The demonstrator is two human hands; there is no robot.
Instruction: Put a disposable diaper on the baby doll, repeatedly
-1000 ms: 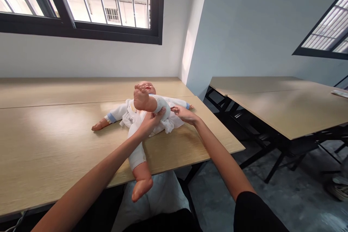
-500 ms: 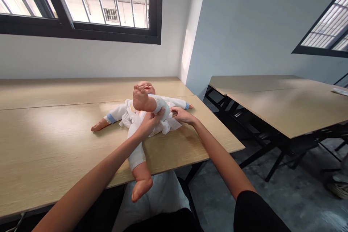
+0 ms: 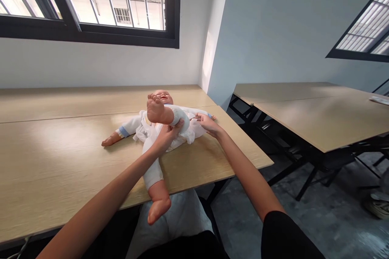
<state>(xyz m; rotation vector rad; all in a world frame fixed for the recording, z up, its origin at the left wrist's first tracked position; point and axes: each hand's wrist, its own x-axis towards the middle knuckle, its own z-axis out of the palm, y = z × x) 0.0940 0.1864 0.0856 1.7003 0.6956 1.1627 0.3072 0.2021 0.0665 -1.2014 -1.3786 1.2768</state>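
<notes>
I am looking at the doll [image 3: 138,126] lying on its back near the front right corner of the desk [image 3: 60,162]. Its other leg [image 3: 155,188] is hanging over the near edge (the foot is dangling free above the lap). The left hand [image 3: 165,136] is cupping the raised leg [image 3: 170,114] from underneath, fingers curled round the thigh. The right hand [image 3: 209,123] is reaching to the doll's far hip with fingertips at the white clothing [image 3: 190,133]; I cannot tell whether it is pinching the cloth or only touching it. I am judging that a grip close to the hip is serving best, so the body is not sliding toward the near edge. Open desk is lying to the left, while the right edge is running near the right hand.
</notes>
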